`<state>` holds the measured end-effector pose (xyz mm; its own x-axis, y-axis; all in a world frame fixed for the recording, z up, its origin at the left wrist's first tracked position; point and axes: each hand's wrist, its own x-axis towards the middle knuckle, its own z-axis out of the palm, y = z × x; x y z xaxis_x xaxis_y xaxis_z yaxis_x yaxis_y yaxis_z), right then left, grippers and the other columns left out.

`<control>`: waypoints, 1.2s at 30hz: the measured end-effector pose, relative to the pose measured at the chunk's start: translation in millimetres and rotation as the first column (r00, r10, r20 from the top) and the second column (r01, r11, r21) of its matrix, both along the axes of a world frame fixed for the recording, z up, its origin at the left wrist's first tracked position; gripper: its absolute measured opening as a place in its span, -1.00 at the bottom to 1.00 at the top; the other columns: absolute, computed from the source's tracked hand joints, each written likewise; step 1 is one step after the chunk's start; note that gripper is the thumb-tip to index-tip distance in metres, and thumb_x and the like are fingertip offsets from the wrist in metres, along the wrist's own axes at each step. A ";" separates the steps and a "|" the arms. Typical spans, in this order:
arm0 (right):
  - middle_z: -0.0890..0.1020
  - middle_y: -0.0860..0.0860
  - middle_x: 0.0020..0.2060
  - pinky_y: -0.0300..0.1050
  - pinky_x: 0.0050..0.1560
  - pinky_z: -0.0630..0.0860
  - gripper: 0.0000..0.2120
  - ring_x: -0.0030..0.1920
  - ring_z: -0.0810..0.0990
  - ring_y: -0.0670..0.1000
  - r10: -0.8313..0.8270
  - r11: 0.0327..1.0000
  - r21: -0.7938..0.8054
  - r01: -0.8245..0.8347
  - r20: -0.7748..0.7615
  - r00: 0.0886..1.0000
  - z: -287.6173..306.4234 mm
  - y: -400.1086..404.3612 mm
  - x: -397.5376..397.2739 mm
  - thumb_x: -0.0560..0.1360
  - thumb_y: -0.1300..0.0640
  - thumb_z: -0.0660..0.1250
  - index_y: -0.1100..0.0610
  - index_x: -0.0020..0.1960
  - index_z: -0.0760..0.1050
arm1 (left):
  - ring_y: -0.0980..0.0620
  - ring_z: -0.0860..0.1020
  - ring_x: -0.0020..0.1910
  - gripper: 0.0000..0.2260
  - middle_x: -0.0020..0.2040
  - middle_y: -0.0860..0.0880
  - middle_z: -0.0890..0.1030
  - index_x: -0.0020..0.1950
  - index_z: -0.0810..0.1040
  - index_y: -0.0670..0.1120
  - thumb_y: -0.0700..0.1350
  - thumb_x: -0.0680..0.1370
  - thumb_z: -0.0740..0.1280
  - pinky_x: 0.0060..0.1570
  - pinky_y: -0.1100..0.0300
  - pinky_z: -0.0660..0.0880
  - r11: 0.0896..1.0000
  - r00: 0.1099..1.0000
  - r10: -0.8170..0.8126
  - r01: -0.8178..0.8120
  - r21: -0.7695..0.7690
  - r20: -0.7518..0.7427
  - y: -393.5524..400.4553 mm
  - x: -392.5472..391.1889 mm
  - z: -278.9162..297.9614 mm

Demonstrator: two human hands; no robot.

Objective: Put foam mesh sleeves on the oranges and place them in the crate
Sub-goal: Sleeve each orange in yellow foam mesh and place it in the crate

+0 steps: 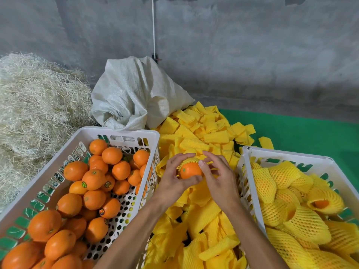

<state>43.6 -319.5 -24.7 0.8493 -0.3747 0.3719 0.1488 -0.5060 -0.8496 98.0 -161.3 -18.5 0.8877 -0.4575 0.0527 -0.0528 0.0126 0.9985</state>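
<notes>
Head view. Centre: one smooth, glossy orange (188,170) held between both hands above a loose heap of flat yellow foam mesh sleeves (202,206). A ribbed yellow sleeve (189,160) caps the far side of the fruit; the near side, with its stem dimple, is bare. Left hand (174,178): fingers curled over the top of the sleeve, thumb pressed beneath the orange, clamped on the fruit. Right hand (217,175): thumb on the upper right of the orange at the sleeve's edge, fingers curled and pinching the mesh behind. Both forearms enter from the lower edge and converge.

Left: a white perforated plastic crate (124,133) of bare round oranges (93,179), some with small stickers. Right: a second white crate (287,154) holding oranges in stretched, diamond-netted sleeves (303,220). Behind: a crumpled woven white sack (134,92), a mass of pale, stringy wood wool (37,101), a green surface (303,129) and a rough grey wall (233,45).
</notes>
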 end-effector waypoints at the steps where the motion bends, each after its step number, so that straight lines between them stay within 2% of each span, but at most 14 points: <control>1: 0.56 -0.20 0.11 -0.33 -0.02 0.54 -0.75 0.14 0.59 -0.16 0.043 0.999 0.031 -0.042 -0.013 0.999 -1.0 -0.1 0.0 0.64 -0.13 0.29 -0.14 0.28 0.59 | 0.16 0.36 0.46 -0.40 0.48 0.07 0.35 0.39 0.56 0.21 -0.20 0.44 0.61 0.06 0.36 0.55 1.000 1.000 -0.023 0.023 -0.002 -0.002 0.7 -0.1 0.0; 4: 0.60 -0.16 0.05 -0.22 0.01 0.57 -0.77 0.12 0.62 -0.13 0.034 0.999 0.038 -0.035 0.012 0.999 -1.8 -3.4 -0.4 0.66 0.01 0.30 0.02 0.21 0.66 | 0.32 0.45 0.38 -0.27 0.46 0.18 0.40 0.52 0.44 0.19 -0.19 0.43 0.62 0.07 0.32 0.58 0.998 0.998 -0.038 0.035 -0.058 -0.058 -1.7 -0.6 0.0; 6: 0.61 -0.11 0.00 -0.22 0.01 0.55 -0.79 0.06 0.62 -0.12 -0.024 0.999 -0.033 0.026 0.059 0.998 -0.5 -5.4 -0.4 0.66 0.08 0.29 0.12 0.15 0.67 | 0.23 0.55 0.30 -0.29 0.38 0.19 0.52 0.51 0.45 0.11 -0.13 0.42 0.63 0.10 0.27 0.60 1.000 0.991 -0.003 0.000 -0.022 -0.134 -2.6 0.0 -0.2; 9: 0.58 -0.01 -0.04 -0.21 -0.01 0.52 -0.81 -0.02 0.59 -0.09 -0.070 0.986 -0.147 0.081 0.083 0.994 2.4 -1.2 -1.7 0.68 0.17 0.26 0.22 0.12 0.62 | 0.31 0.67 -0.07 -0.69 -0.10 0.31 0.71 0.07 0.57 0.20 -0.09 0.47 0.59 -0.17 0.48 0.52 0.999 0.986 0.014 -0.010 0.030 -0.166 -5.8 0.5 -3.7; 11: 0.55 0.01 -0.06 -0.20 -0.03 0.49 -0.81 -0.05 0.56 -0.07 -0.104 0.980 -0.162 0.117 0.087 0.991 3.5 2.0 -3.4 0.68 0.18 0.24 0.24 0.11 0.59 | 0.38 0.63 -0.26 -0.76 -0.24 0.31 0.70 -0.08 0.54 0.19 -0.06 0.49 0.58 -0.31 0.53 0.46 0.998 0.985 0.037 -0.027 0.061 -0.168 -10.2 -1.2 -6.9; 14: 0.53 0.00 -0.06 -0.28 -0.03 0.48 -0.81 -0.06 0.53 -0.09 -0.140 0.973 -0.163 0.163 0.143 0.980 5.5 7.1 -4.7 0.68 0.19 0.22 0.25 0.11 0.58 | 0.26 0.64 -0.29 -0.79 -0.14 0.02 0.73 -0.01 0.62 0.06 0.00 0.46 0.59 -0.32 0.44 0.48 0.991 0.977 0.122 -0.109 0.082 -0.175 -15.6 -1.0 -4.8; 16: 0.53 -0.01 -0.05 -0.31 -0.01 0.48 -0.82 -0.05 0.53 -0.11 -0.101 0.971 -0.201 0.133 0.163 0.981 5.9 11.3 -5.3 0.68 0.19 0.23 0.25 0.11 0.58 | 0.26 0.63 -0.29 -0.67 -0.09 0.00 0.72 0.09 0.59 0.00 0.04 0.43 0.61 -0.33 0.43 0.48 0.981 0.967 0.175 -0.156 0.112 -0.186 -16.6 0.2 -1.2; 19: 0.54 -0.06 -0.03 -0.12 -0.06 0.56 -0.81 -0.03 0.57 -0.10 -0.033 0.969 -0.239 0.062 0.124 0.992 4.1 11.3 -4.1 0.68 0.08 0.26 0.16 0.09 0.59 | 0.32 0.64 -0.16 -0.50 0.03 0.08 0.65 0.23 0.48 0.08 0.06 0.41 0.63 -0.27 0.44 0.51 0.975 0.969 0.194 -0.175 0.135 -0.150 -9.7 0.3 -1.9; 23: 0.46 -0.24 0.23 -0.17 0.03 0.57 -0.60 0.22 0.52 -0.15 0.058 0.977 -0.202 -0.071 -0.066 0.996 -0.2 4.5 -3.2 0.60 -0.26 0.29 -0.13 0.36 0.48 | 0.04 0.48 0.31 -0.36 0.31 0.03 0.49 0.44 0.45 0.07 0.03 0.42 0.62 0.24 0.08 0.52 0.911 0.966 0.139 -0.211 0.353 0.218 -2.3 1.0 -12.9; 26: 0.47 -0.26 0.27 -0.21 0.16 0.54 -0.57 0.32 0.48 -0.17 0.114 0.977 -0.169 -0.132 -0.113 0.987 -9.7 4.5 -0.6 0.59 -0.22 0.32 -0.13 0.42 0.50 | 0.02 0.35 0.40 -0.32 0.35 0.08 0.40 0.51 0.40 0.08 0.00 0.45 0.59 0.33 0.09 0.42 0.901 0.941 0.069 -0.201 0.385 0.331 -3.5 -1.5 -12.9; 30: 0.58 -0.27 0.17 -0.37 0.06 0.53 -0.70 0.21 0.54 -0.29 0.032 0.995 0.094 -0.023 -0.097 0.995 -12.5 -2.0 1.2 0.62 -0.15 0.29 -0.09 0.28 0.61 | 0.15 0.36 0.39 -0.16 0.44 0.15 0.38 0.59 0.31 0.13 0.15 0.39 0.63 0.11 0.44 0.38 0.936 0.980 0.106 -0.155 0.317 0.166 -1.4 -1.4 -12.0; 33: 0.67 -0.14 0.08 -0.42 0.04 0.48 -0.75 0.13 0.60 -0.22 -0.040 0.999 0.006 0.041 -0.111 0.993 -15.0 -8.8 0.2 0.66 -0.01 0.26 0.03 0.21 0.65 | 0.23 0.46 0.28 -0.14 0.49 0.08 0.45 0.60 0.34 0.07 0.20 0.37 0.60 0.01 0.48 0.42 0.942 0.993 0.091 -0.110 0.316 0.075 -1.1 -2.8 -5.3; 34: 0.68 -0.11 0.05 -0.44 0.00 0.47 -0.74 0.09 0.62 -0.21 -0.067 0.997 -0.034 0.064 -0.111 0.992 -15.3 -8.9 -0.1 0.67 0.01 0.25 0.07 0.21 0.64 | 0.27 0.51 0.24 -0.18 0.48 0.08 0.47 0.59 0.36 0.08 0.16 0.39 0.60 0.04 0.44 0.50 0.963 0.997 0.077 -0.082 0.258 0.031 -1.9 -3.1 -3.6; 36: 0.69 -0.12 -0.02 -0.46 -0.09 0.46 -0.74 0.01 0.63 -0.23 -0.116 0.992 -0.065 0.111 -0.078 0.990 -14.2 -6.6 -0.4 0.68 0.01 0.24 0.08 0.20 0.64 | 0.22 0.62 0.20 -0.32 0.43 0.09 0.53 0.53 0.39 0.23 0.08 0.46 0.57 0.16 0.12 0.63 0.996 0.994 0.023 -0.013 0.094 -0.107 -3.0 -5.5 0.6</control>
